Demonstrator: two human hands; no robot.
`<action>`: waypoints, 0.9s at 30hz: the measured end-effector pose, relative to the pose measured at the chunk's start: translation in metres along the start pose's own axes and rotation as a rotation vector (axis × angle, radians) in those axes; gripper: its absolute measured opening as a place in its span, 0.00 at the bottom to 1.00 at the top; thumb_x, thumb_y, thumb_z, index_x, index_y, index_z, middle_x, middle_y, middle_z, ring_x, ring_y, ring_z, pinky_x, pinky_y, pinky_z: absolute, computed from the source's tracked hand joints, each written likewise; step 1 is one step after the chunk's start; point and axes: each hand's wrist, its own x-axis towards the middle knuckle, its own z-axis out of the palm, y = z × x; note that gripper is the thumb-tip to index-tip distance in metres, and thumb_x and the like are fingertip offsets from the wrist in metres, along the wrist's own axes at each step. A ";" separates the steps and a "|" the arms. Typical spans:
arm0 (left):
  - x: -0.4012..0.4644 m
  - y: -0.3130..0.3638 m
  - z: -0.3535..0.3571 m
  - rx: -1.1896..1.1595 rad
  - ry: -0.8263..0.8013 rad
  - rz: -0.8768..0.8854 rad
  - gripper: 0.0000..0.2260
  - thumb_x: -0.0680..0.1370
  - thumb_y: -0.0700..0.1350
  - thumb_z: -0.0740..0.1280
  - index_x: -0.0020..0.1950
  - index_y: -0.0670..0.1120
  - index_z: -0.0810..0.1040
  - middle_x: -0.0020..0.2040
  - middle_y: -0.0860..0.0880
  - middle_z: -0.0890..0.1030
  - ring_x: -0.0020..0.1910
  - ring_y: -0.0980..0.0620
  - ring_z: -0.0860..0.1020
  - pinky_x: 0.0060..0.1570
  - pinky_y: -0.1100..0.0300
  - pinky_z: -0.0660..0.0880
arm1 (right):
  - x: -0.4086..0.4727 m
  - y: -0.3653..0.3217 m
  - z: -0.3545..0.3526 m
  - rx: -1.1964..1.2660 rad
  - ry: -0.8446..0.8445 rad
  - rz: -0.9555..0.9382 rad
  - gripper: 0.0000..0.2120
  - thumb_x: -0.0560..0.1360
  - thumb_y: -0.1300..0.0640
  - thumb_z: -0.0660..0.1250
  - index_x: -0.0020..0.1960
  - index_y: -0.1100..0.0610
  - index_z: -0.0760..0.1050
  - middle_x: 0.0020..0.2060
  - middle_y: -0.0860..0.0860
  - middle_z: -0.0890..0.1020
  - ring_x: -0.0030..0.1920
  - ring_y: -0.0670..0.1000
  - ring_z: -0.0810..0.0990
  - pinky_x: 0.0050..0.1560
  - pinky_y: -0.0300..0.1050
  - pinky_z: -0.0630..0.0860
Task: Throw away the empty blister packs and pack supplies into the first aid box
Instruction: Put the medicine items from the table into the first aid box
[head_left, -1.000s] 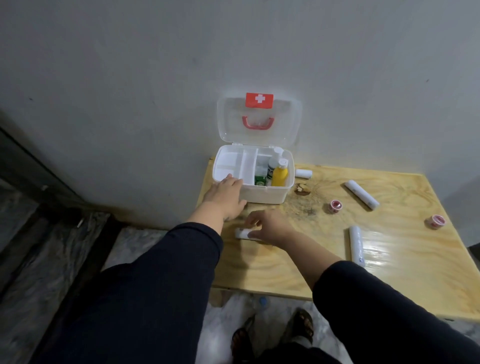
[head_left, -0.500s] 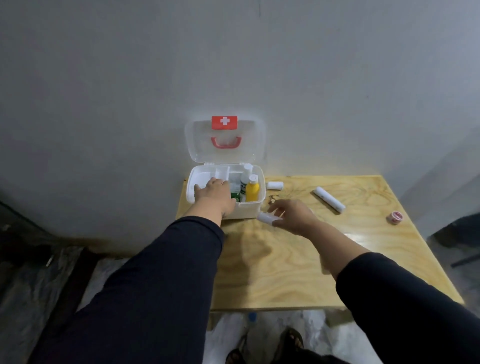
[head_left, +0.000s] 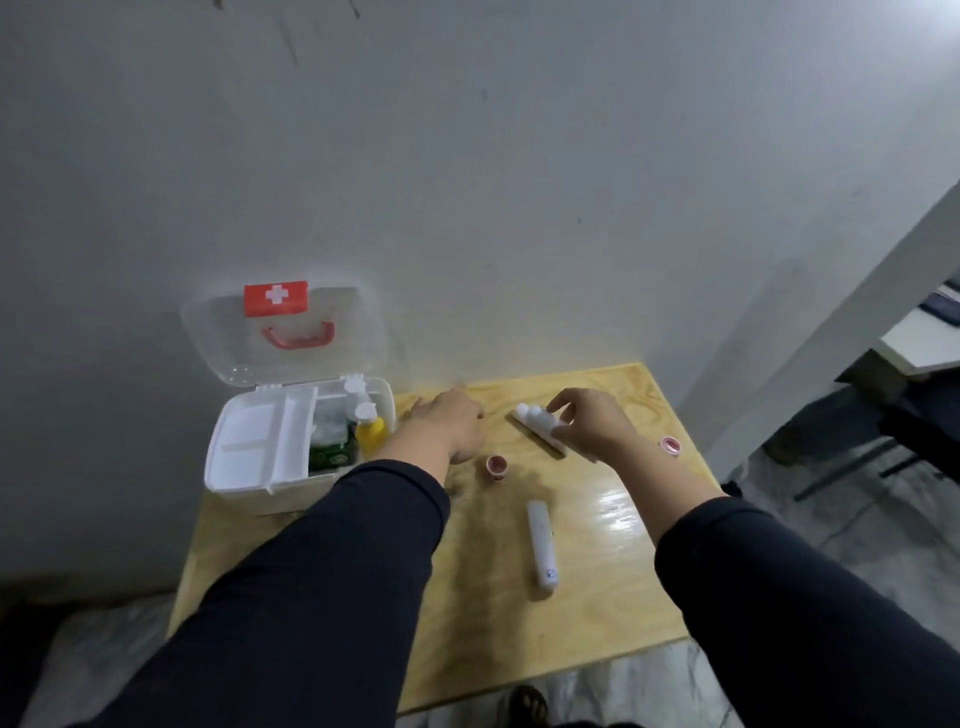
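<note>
The white first aid box (head_left: 244, 467) stands open at the table's left end, its clear lid (head_left: 291, 332) leaning on the wall. A yellow bottle (head_left: 370, 432), a white bottle (head_left: 356, 395) and a green pack (head_left: 328, 454) sit in its right part. My left hand (head_left: 447, 426) lies palm down on the table just right of the box, with nothing visible in it. My right hand (head_left: 587, 422) pinches a short white roll (head_left: 532, 413), held against a longer white roll (head_left: 540, 439) lying on the table. Another long white roll (head_left: 540, 551) lies nearer me.
Two small red tape rolls (head_left: 496, 464) (head_left: 670, 446) rest on the wooden table (head_left: 597, 613), one by my left hand, one past my right wrist. A grey wall runs directly behind the table. Dark furniture stands on the floor at the right.
My left hand has left the box and moved right onto the table. My right hand has carried the short white roll to the long roll at the back. The view has turned right.
</note>
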 end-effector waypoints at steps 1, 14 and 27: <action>0.007 0.003 0.003 -0.014 -0.014 -0.012 0.20 0.80 0.48 0.57 0.72 0.51 0.70 0.75 0.47 0.67 0.72 0.44 0.68 0.72 0.46 0.63 | 0.010 0.006 0.002 -0.010 0.006 0.008 0.12 0.73 0.55 0.67 0.56 0.56 0.79 0.40 0.52 0.80 0.39 0.51 0.77 0.40 0.45 0.74; 0.053 0.007 0.027 -0.094 -0.073 -0.131 0.19 0.82 0.49 0.57 0.74 0.51 0.68 0.76 0.48 0.64 0.74 0.45 0.65 0.72 0.47 0.58 | 0.084 0.042 0.040 -0.090 -0.046 -0.019 0.19 0.76 0.49 0.65 0.66 0.51 0.71 0.58 0.54 0.80 0.56 0.56 0.79 0.47 0.46 0.75; 0.030 0.006 0.032 -0.113 -0.023 -0.147 0.19 0.81 0.48 0.58 0.73 0.51 0.70 0.75 0.48 0.67 0.71 0.44 0.68 0.70 0.50 0.65 | 0.063 0.035 0.056 0.010 0.016 -0.014 0.17 0.74 0.47 0.62 0.62 0.46 0.72 0.52 0.51 0.82 0.51 0.56 0.81 0.42 0.44 0.75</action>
